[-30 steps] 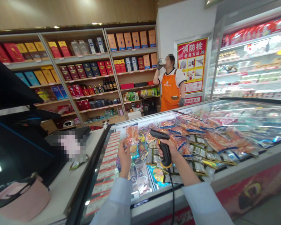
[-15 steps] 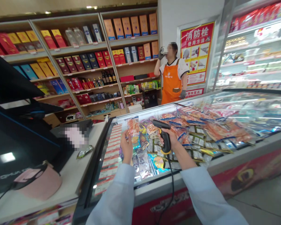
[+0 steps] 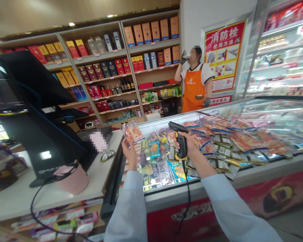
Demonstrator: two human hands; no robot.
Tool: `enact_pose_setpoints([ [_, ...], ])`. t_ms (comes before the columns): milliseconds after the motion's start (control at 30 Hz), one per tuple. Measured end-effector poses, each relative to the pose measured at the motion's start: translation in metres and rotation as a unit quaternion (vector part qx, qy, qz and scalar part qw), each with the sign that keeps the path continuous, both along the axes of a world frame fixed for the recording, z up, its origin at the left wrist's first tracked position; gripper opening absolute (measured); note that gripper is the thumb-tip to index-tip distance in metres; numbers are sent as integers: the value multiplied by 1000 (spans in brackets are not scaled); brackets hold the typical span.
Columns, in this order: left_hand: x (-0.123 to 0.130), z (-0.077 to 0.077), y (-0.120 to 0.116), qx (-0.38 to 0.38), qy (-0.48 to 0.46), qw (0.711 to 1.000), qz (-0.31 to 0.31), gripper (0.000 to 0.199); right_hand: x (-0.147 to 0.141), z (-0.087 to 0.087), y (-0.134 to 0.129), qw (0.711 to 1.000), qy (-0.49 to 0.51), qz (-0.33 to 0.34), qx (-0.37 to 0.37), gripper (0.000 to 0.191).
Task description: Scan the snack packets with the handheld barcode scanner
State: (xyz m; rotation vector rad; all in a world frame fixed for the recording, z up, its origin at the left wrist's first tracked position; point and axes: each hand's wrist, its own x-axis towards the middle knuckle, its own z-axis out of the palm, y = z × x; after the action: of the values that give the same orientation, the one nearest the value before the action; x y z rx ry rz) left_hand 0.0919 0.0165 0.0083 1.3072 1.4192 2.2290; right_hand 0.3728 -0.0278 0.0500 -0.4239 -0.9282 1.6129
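Observation:
My left hand holds up a clear packet of orange snack pieces by its lower edge, above the freezer's left corner. My right hand is wrapped around the grip of a black and yellow corded barcode scanner, whose head points up and to the left toward the packet. Its black cable hangs down past the freezer front. Below both hands, many colourful snack packets lie heaped under the glass-topped chest freezer.
To the left stand a white checkout counter with a black till monitor, a pink cap and a small packet. A person in an orange apron drinks beyond the freezer, before boxed-goods shelves. A chilled display case stands at the right.
The view has turned left and shows more of the counter. My left hand has raised the packet higher and tilted it. The scanner stays in my right hand.

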Motion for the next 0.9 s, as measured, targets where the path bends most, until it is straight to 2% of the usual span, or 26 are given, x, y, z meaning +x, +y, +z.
enact_pose_setpoints([
  [67,-32,1,-6,-19,-35,999,5,54,-22,1,3,999,18,30,2,21],
  [133,-64,-1,-14,-42,-61,997,38,58,-47,-3,7,997,33,63,-6,22],
  [233,-101,-7,-25,-72,-57,983,158,56,-89,-14,17,994,44,102,-22,23],
  [300,-115,-12,-30,-80,-21,970,230,51,-115,-23,22,991,47,124,-31,24],
  [433,-120,-24,-36,-106,73,944,304,50,-157,-37,27,983,34,173,-46,29],
  [600,-113,-29,-45,-188,110,884,414,42,-183,-55,28,973,25,225,-44,30],
  [767,-108,-20,-51,-220,117,865,435,38,-187,-73,35,973,24,220,-74,28],
  [900,-105,-14,-52,-246,131,860,427,37,-186,-73,37,979,27,177,-94,27],
])
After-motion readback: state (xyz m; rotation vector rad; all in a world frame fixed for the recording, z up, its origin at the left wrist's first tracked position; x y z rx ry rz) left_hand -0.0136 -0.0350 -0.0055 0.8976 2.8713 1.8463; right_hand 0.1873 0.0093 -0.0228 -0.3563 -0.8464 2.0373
